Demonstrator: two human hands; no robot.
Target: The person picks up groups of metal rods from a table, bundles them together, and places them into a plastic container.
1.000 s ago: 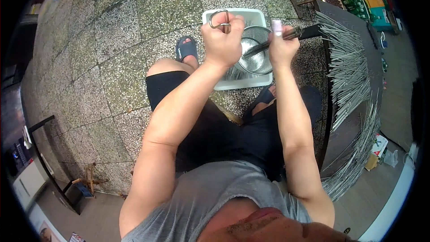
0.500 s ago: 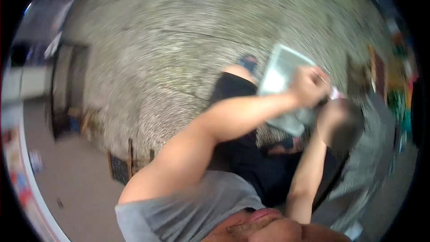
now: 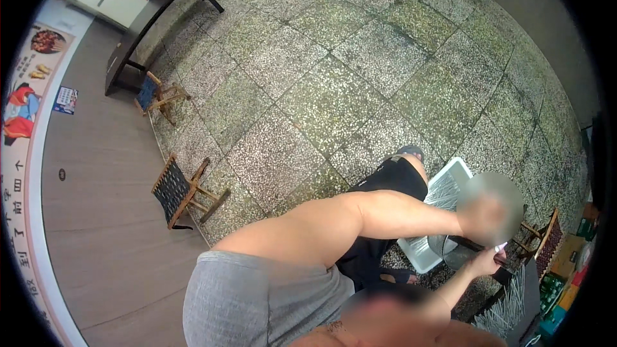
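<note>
My left hand (image 3: 483, 218) is raised above the right side of a white plastic tray (image 3: 464, 170); a blur hides its fingers. Close below it, my right hand (image 3: 482, 263) is closed, with a small pink and white object (image 3: 501, 249) at its fingertips that I cannot make out. Many thin, silvery skewer-like sticks (image 3: 443, 193) lie in the tray. Partly hidden under my hands is a grey metal container (image 3: 457, 256) by the tray's lower right side. More thin sticks (image 3: 508, 305) are heaped on a dark surface beside my right forearm.
Folding stools stand at the left, one nearer (image 3: 183, 189) and one farther (image 3: 157, 96), and another stool (image 3: 546, 238) at the right. A dark-legged table (image 3: 157, 22) is at the far left. Boxes and green bottles (image 3: 553, 289) line the right edge.
The view has swung round and steadied, so the floor and stools show sharply. My hands and the tray now appear lower and farther right. My left hand remains close to the right one.
</note>
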